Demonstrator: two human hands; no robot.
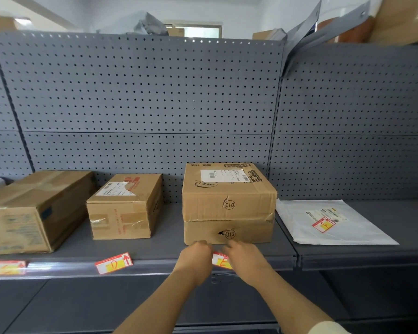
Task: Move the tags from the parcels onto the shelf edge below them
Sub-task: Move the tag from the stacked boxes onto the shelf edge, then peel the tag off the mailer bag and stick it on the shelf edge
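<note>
My left hand (195,259) and my right hand (245,260) meet at the shelf edge (155,267) below the middle cardboard parcel (228,206). Between them lies a red-and-yellow tag marked E (219,260), partly hidden by both hands; both seem to pinch or press it against the edge. A tag marked D (114,262) sits tilted on the edge below the small parcel (124,208). Another tag (6,267) is on the edge below the left parcel (34,210). A white mailer (333,222) on the right carries a red-and-yellow tag (323,224).
A grey perforated back panel (143,92) rises behind the shelf. Boxes and grey bags (150,25) rest on top of the unit. A lower shelf (106,304) runs beneath my arms. The right shelf section (362,254) joins at a seam beside my right hand.
</note>
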